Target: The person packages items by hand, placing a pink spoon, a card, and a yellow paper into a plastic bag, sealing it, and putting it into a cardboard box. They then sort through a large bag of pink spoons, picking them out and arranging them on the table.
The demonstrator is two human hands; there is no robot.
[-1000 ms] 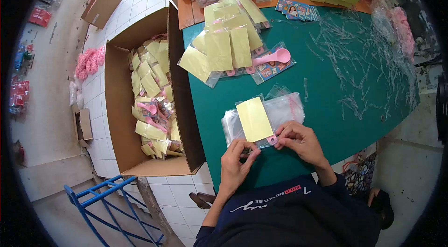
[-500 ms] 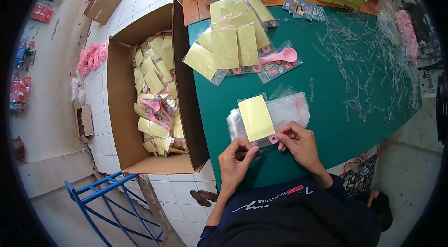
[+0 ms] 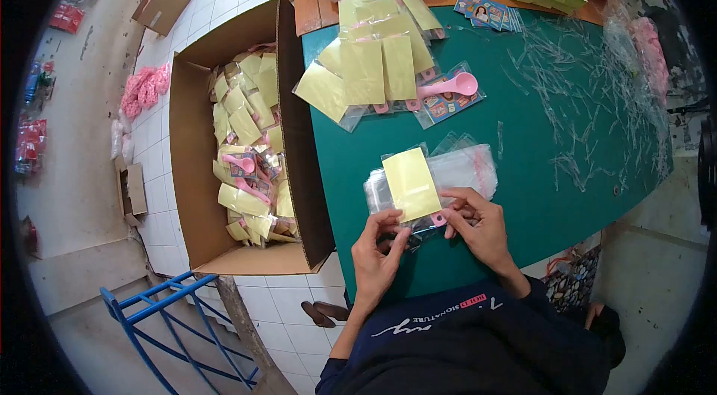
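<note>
In front of me a clear plastic packet [image 3: 418, 225] lies over a stack of clear bags [image 3: 470, 169]. A pale yellow card [image 3: 412, 186] shows through its face, and a pink spoon handle end with a hole [image 3: 438, 220] sticks out below the card. At the packet's lower left edge my left hand [image 3: 379, 249] is closed, thumb and fingers pinching the plastic. My right hand [image 3: 478, 229] grips the lower right corner beside the spoon handle. The rest of the spoon is hidden behind the card.
Left of the green table [image 3: 538, 208] stands a cardboard box [image 3: 190, 171] of similar packets. Finished-looking packets [image 3: 362, 70] are piled ahead, one showing a pink spoon [image 3: 448, 86]. Plastic strips [image 3: 590, 104], printed cards [image 3: 485, 13] and a blue metal frame [image 3: 175, 316] are around.
My left hand has shifted slightly up along the packet's lower edge, its fingers now nearer the card's corner. My right hand keeps its place at the lower right corner.
</note>
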